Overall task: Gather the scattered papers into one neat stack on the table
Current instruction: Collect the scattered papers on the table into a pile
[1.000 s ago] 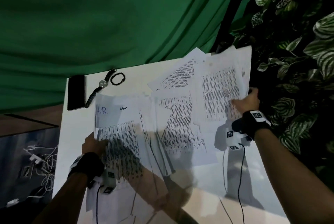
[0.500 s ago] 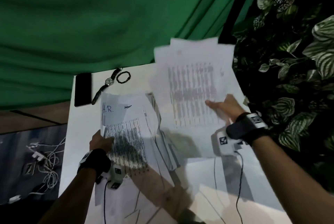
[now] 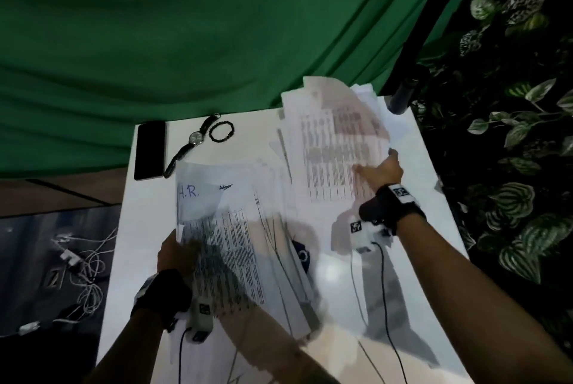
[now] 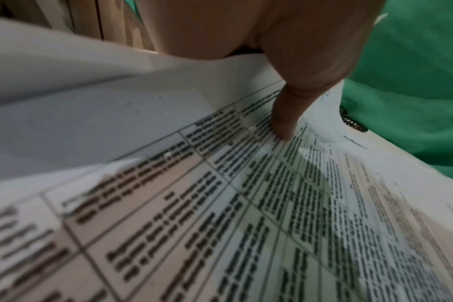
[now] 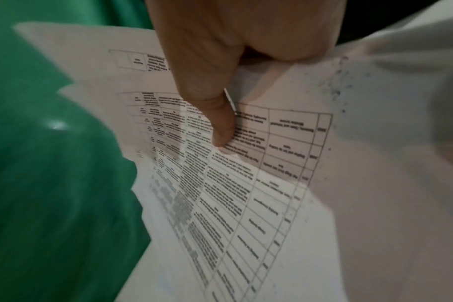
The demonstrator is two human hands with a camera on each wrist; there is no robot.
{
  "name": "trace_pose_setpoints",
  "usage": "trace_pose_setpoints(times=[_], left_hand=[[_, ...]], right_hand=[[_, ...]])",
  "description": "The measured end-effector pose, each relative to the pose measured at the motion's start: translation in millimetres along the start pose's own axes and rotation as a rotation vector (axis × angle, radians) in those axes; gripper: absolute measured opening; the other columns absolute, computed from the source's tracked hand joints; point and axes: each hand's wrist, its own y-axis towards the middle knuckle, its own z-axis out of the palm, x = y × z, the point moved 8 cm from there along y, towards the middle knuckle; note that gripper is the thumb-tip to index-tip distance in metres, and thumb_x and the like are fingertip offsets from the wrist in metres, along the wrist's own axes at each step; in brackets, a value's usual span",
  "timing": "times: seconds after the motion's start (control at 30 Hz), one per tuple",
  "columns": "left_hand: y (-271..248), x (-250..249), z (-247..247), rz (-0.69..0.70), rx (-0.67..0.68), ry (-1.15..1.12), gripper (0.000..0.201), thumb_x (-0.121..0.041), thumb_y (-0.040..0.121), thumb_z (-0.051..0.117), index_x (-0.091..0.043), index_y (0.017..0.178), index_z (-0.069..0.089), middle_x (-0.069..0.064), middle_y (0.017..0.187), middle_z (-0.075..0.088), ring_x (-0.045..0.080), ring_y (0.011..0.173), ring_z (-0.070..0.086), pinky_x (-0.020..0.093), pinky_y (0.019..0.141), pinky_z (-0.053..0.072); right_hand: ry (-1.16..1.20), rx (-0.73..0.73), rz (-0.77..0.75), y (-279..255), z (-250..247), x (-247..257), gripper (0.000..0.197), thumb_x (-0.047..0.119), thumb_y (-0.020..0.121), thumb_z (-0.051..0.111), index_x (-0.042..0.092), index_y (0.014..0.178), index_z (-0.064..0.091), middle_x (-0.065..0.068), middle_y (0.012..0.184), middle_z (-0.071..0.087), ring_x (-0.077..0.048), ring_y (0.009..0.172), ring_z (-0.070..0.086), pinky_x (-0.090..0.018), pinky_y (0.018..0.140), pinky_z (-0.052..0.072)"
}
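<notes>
A white sheet is showing handwritten blue letters "H.R." near its top. The printed tables on the other papers are staying too blurred to read.

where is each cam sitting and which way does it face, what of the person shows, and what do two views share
Head: worn on the head, facing forward and down at the table; both forearms, left hand and right hand show.
Left wrist: on the left wrist, looking along the hand; thumb on the left papers.
Right wrist: on the right wrist, looking along the hand; thumb on the right papers.
Shared: head and left wrist both show the left papers; all show the green cloth.
</notes>
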Motion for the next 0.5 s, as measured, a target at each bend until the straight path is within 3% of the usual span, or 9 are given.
trace_pose_setpoints(times=[0.07,0.17,0.23,0.3,0.37,0.43,0.5], left_hand=[[3.8,4.3,1.6,0.011,-0.002,-0.019,0.041,-0.021,0.081,0.071,-0.004,0.116,0.060,0.026,0.104,0.069,0.042,0.091,0.066,0.055,0.084,0.054],[-0.2,-1.4,-0.5,0.018,-0.012,-0.029,0.042,-0.018,0.083,0.069,-0.003,0.121,0.059,0.025,0.108,0.068,0.042,0.096,0.065,0.047,0.086,0.053],[0.1,-1.0,1.3,0.015,-0.007,-0.025,0.046,-0.018,0.083,0.070,-0.003,0.124,0.057,0.025,0.111,0.066,0.043,0.099,0.063,0.046,0.086,0.051],[2.9,1.3,3.0,0.013,0.002,-0.038,0.048,-0.021,0.081,0.071,-0.006,0.124,0.057,0.026,0.110,0.067,0.044,0.096,0.064,0.051,0.085,0.054],[6.5,4.4,2.9,0.020,-0.009,-0.031,0.050,-0.021,0.080,0.073,-0.006,0.124,0.057,0.025,0.112,0.067,0.043,0.097,0.064,0.053,0.086,0.054],[8.8,3.6,2.8,0.023,-0.017,-0.034,0.049,-0.017,0.079,0.074,-0.003,0.123,0.057,0.025,0.114,0.066,0.043,0.100,0.064,0.052,0.088,0.053],[9.2,3.0,2.0,0.021,-0.008,-0.048,0.045,-0.013,0.079,0.073,0.000,0.119,0.059,0.025,0.112,0.066,0.042,0.100,0.064,0.049,0.090,0.052]], right_hand=[[0.008,0.045,0.098,25.6,4.4,3.9,0.072,0.033,0.082,0.073,0.000,0.137,0.041,-0.020,0.140,0.050,-0.036,0.127,0.050,-0.039,0.100,0.042],[-0.056,0.015,0.205,50.1,10.3,3.2,0.073,0.044,0.088,0.062,0.003,0.143,0.036,-0.020,0.150,0.036,-0.038,0.134,0.039,-0.044,0.106,0.036],[-0.130,-0.010,0.215,61.8,20.1,1.2,0.069,0.038,0.088,0.059,0.004,0.143,0.037,-0.022,0.151,0.030,-0.040,0.137,0.031,-0.045,0.110,0.031],[-0.196,-0.019,0.169,61.1,30.6,5.0,0.063,0.029,0.088,0.059,0.004,0.142,0.039,-0.024,0.149,0.032,-0.038,0.137,0.032,-0.035,0.099,0.036],[-0.220,-0.017,0.113,62.8,39.5,11.5,0.044,0.032,0.083,0.064,0.017,0.122,0.050,-0.015,0.133,0.046,-0.033,0.124,0.046,-0.028,0.074,0.035],[-0.214,-0.044,0.105,69.9,46.7,11.2,0.027,0.027,0.080,0.070,0.015,0.084,0.046,-0.009,0.097,0.048,-0.028,0.096,0.057,-0.027,0.068,0.034],[-0.107,-0.115,0.080,69.4,38.1,13.9,0.032,0.010,0.077,0.069,0.010,0.061,0.041,-0.006,0.068,0.046,-0.023,0.075,0.055,-0.024,0.062,0.040]])
